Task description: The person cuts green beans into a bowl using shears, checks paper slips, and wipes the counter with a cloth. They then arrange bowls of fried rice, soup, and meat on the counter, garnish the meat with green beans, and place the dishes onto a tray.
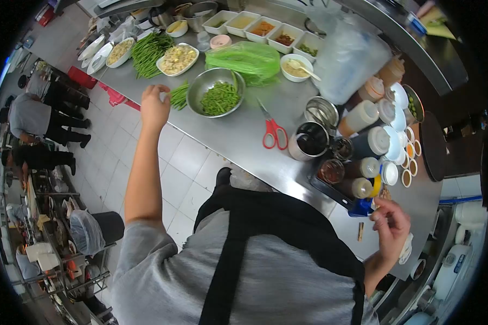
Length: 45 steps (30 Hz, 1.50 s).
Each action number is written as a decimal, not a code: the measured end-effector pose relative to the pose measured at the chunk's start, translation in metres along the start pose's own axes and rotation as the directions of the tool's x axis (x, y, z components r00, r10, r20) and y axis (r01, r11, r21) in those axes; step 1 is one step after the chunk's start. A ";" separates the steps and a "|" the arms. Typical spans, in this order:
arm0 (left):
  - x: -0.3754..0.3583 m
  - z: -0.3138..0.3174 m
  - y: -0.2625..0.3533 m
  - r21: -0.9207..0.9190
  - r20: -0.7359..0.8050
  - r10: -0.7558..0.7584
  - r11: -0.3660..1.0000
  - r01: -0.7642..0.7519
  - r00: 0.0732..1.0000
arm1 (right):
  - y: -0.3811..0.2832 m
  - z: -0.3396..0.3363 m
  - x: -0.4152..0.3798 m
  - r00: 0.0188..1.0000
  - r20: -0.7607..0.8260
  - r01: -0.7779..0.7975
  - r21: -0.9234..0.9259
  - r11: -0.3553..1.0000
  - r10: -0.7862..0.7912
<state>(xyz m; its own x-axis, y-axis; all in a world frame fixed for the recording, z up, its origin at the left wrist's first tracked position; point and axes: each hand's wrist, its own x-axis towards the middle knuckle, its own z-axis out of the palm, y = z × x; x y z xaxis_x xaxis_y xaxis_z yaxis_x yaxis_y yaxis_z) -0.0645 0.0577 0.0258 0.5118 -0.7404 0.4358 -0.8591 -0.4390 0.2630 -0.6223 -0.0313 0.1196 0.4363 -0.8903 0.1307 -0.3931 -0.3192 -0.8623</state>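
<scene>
My left hand (155, 108) is raised just beyond the counter's front edge, its fingers curled together; I cannot make out whether anything is in them. Beside it lies a small bunch of green beans (179, 95). A steel bowl (192, 103) holds cut green beans (220, 98) and stands right of that bunch. My right hand (390, 225) hovers over the counter's right end, fingers loosely bent and apart, with nothing visible in it. It is nearest to a blue-ended tray (360, 208) of bottles and a small brown stick-like piece (360, 232).
Red-handled scissors (275, 135) lie on the steel counter (217, 138). Behind are a long green bean pile (152, 53), a green plastic bag (246, 59) and white tubs (263, 28). Sauce bottles (358, 118) crowd the right. Other people (35, 122) stand at far left.
</scene>
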 end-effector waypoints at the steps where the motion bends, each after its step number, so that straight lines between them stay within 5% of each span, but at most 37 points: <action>1: 0.003 0.010 -0.020 0.014 0.066 -0.031 0.999 0.030 0.997 | -0.006 0.011 0.002 0.998 0.064 0.015 -0.006 1.000 -0.014; 4: 0.007 0.052 -0.047 0.066 0.143 0.067 0.995 -0.077 0.987 | -0.017 0.049 0.007 0.995 0.098 0.017 0.006 1.000 -0.018; 7: 0.012 0.075 -0.041 0.318 0.203 0.075 0.938 -0.139 0.976 | -0.034 0.099 0.015 0.993 0.105 -0.060 0.055 0.997 0.053; 10: 0.031 0.093 -0.063 0.156 0.353 -0.034 0.988 -0.022 0.935 | -0.061 0.157 0.039 0.989 0.143 -0.048 0.012 0.999 0.046; 17: 0.064 0.105 -0.112 -0.033 0.447 0.150 0.988 -0.151 0.882 | -0.096 0.284 0.093 0.973 0.230 -0.027 0.052 0.998 0.014; 26: 0.049 0.105 -0.134 -0.200 0.301 0.477 0.878 -0.435 0.826 | -0.116 0.367 0.123 0.954 0.294 -0.050 -0.053 0.997 0.064; 29: 0.049 0.101 -0.139 -0.257 0.308 0.420 0.901 -0.350 0.853 | -0.117 0.380 0.129 0.947 0.318 -0.039 -0.043 0.998 0.050; 30: 0.052 0.098 -0.142 -0.432 0.334 0.343 0.883 -0.181 0.878 | -0.116 0.384 0.131 0.942 0.334 -0.023 -0.043 0.999 0.037; 32: 0.067 0.074 -0.141 -0.698 0.430 0.212 0.695 0.174 0.878 | -0.110 0.390 0.140 0.933 0.360 0.004 -0.043 0.999 0.012; 33: 0.074 0.070 -0.136 -0.828 0.511 0.198 0.376 0.416 0.837 | -0.106 0.398 0.146 0.939 0.338 -0.116 0.149 0.982 0.060; 35: 0.090 0.061 -0.124 -0.616 0.644 0.274 -0.369 0.696 0.714 | -0.104 0.419 0.163 0.944 0.313 -0.266 0.530 0.805 0.106; 38: 0.099 0.047 -0.082 -0.516 0.546 0.398 -0.533 0.670 0.737 | -0.115 0.449 0.193 0.876 0.367 -0.454 0.847 0.277 0.314; 41: 0.098 0.050 -0.043 -0.490 0.517 0.411 -0.577 0.653 0.751 | -0.117 0.461 0.208 0.823 0.369 -0.425 0.904 0.038 0.431; 45: 0.092 0.053 -0.009 -0.441 0.547 0.420 -0.591 0.676 0.724 | -0.090 0.460 0.213 0.855 0.284 -0.306 0.952 -0.020 0.433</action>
<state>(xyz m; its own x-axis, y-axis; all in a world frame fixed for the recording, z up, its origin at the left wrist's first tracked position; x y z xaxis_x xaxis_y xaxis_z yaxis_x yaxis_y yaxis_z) -0.0097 -0.0331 0.0174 0.0079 -0.9990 -0.0448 0.8548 -0.0165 0.5186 -0.1216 -0.0430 0.0004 0.4333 -0.8072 -0.4008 0.6448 0.5883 -0.4880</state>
